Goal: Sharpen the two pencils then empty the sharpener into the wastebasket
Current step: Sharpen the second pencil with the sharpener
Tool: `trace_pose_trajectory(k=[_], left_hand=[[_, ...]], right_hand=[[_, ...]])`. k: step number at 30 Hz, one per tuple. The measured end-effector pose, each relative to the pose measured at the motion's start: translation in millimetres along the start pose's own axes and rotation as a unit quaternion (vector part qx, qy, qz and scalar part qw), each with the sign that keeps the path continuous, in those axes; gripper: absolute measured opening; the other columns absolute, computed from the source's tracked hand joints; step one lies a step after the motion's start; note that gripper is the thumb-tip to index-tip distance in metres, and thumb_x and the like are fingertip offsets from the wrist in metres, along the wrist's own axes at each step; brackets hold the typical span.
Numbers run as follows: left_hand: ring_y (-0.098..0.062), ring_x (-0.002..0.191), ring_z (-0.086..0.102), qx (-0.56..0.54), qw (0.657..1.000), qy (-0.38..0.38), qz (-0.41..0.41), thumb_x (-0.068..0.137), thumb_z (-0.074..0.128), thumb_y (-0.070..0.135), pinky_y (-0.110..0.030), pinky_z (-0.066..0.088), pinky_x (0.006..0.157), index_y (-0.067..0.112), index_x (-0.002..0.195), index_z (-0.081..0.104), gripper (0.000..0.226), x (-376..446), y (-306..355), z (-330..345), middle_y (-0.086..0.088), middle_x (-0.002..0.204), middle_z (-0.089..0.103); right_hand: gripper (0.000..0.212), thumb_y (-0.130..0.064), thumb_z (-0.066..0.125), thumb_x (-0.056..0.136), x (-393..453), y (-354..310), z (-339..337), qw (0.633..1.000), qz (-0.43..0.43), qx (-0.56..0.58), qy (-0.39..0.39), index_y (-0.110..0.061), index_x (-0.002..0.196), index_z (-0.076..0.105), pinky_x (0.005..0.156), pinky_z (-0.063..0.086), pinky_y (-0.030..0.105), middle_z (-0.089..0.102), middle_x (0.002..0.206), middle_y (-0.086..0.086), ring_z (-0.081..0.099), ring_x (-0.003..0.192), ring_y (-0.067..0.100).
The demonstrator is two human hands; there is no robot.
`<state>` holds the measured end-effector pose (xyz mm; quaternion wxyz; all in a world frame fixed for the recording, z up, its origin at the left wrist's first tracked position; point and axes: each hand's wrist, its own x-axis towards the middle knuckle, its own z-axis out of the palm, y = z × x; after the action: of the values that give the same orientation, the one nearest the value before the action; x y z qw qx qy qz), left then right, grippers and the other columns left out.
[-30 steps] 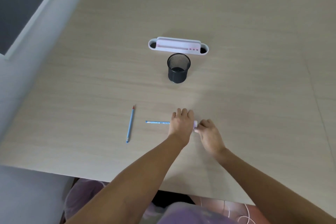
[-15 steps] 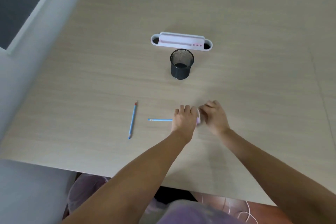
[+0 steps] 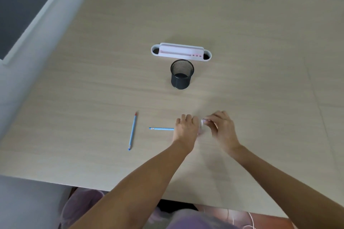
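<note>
My left hand (image 3: 186, 128) grips a blue pencil (image 3: 161, 128) that sticks out level to the left above the table. My right hand (image 3: 219, 126) pinches a small pale pink sharpener (image 3: 202, 122) right against my left hand; the pencil's tip is hidden between the hands. A second blue pencil (image 3: 132, 130) with a red tip lies on the table to the left, pointing away from me. A black mesh wastebasket cup (image 3: 182, 74) stands upright farther back, in the middle of the table.
A white and pink desk organiser (image 3: 181, 52) sits just behind the mesh cup. The light wooden table (image 3: 260, 61) ends near me at its front edge, with a grey wall ledge along the left side.
Both hands stayed together at the pencil. My right hand rolled upward and away around the sharpener, its fingers now on top of it.
</note>
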<state>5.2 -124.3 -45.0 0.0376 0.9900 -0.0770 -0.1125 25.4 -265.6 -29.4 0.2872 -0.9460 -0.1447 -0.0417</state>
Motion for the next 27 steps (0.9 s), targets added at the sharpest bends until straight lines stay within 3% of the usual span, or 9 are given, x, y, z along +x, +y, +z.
trace_pose_trajectory(k=[4,8,11,15,18,23,25,27], left_hand=[[-0.024,0.088,0.056,0.000,1.000,-0.006,-0.014,0.071,0.075,0.018,-0.031,0.046,0.071,0.012,0.100,0.052,0.038,-0.4,1.8,-1.3,-0.005,0.095,0.060],[-0.025,0.091,0.054,0.012,1.000,-0.021,-0.017,0.068,0.076,0.015,-0.031,0.044,0.074,0.011,0.102,0.049,0.044,-0.7,1.7,-0.4,-0.007,0.098,0.058],[-0.027,0.095,0.050,0.022,0.999,-0.024,-0.004,0.069,0.071,0.004,-0.031,0.042,0.075,0.009,0.104,0.045,0.043,0.8,2.7,-1.3,-0.010,0.102,0.055],[-0.026,0.096,0.050,0.028,0.999,-0.021,-0.001,0.072,0.073,0.009,-0.030,0.043,0.077,0.009,0.106,0.044,0.045,1.2,2.0,-0.9,-0.010,0.104,0.055],[-0.027,0.099,0.050,0.025,1.000,-0.014,-0.003,0.073,0.072,0.011,-0.031,0.045,0.079,0.009,0.108,0.045,0.045,1.4,1.7,2.4,-0.010,0.106,0.055],[-0.025,0.095,0.052,0.018,1.000,-0.003,-0.015,0.074,0.076,0.021,-0.030,0.044,0.075,0.010,0.106,0.045,0.046,3.8,0.4,2.8,-0.008,0.103,0.056],[-0.025,0.092,0.054,0.006,1.000,0.003,-0.013,0.075,0.074,0.019,-0.031,0.045,0.073,0.009,0.105,0.048,0.041,2.1,0.8,2.1,-0.008,0.099,0.057],[-0.025,0.091,0.056,0.007,1.000,0.010,-0.018,0.076,0.071,0.018,-0.031,0.046,0.072,0.012,0.104,0.050,0.036,1.3,1.7,0.3,-0.006,0.097,0.059]], right_hand=[[0.013,-0.001,0.076,0.071,24.0,13.7,19.3,0.991,-0.046,-0.110,-0.067,-0.013,0.066,0.073,0.055,0.046,0.031,0.062,0.060,0.004,0.050,0.058,0.028],[0.027,0.007,0.079,0.056,-7.3,9.5,30.5,0.979,-0.085,-0.144,-0.119,-0.018,0.057,0.069,0.057,0.034,0.024,0.057,0.052,0.003,0.052,0.051,0.025],[0.017,0.000,0.073,0.075,-43.8,2.3,25.4,0.989,-0.015,-0.073,-0.128,-0.016,0.068,0.072,0.057,0.048,0.029,0.062,0.063,0.003,0.053,0.062,0.025],[0.017,-0.014,0.059,0.090,-52.1,-5.1,-1.1,0.963,0.134,0.109,-0.207,-0.019,0.078,0.070,0.065,0.040,0.020,0.063,0.079,0.001,0.055,0.073,0.019],[0.020,-0.016,0.052,0.092,-23.0,-9.6,-20.9,0.941,0.165,0.153,-0.253,-0.016,0.077,0.065,0.072,0.041,0.023,0.062,0.087,0.005,0.058,0.083,0.020],[0.023,-0.009,0.053,0.092,19.3,-9.1,-16.6,0.972,0.118,0.089,-0.185,0.000,0.073,0.064,0.072,0.040,0.034,0.056,0.077,0.017,0.051,0.073,0.024],[0.024,-0.009,0.054,0.091,29.6,-1.8,-2.8,0.983,0.093,0.047,-0.152,0.000,0.071,0.064,0.069,0.042,0.035,0.055,0.073,0.015,0.050,0.071,0.023],[0.019,-0.015,0.054,0.090,34.5,7.4,13.7,0.981,0.109,0.001,-0.161,-0.006,0.079,0.066,0.072,0.045,0.038,0.057,0.083,0.015,0.056,0.075,0.028]])
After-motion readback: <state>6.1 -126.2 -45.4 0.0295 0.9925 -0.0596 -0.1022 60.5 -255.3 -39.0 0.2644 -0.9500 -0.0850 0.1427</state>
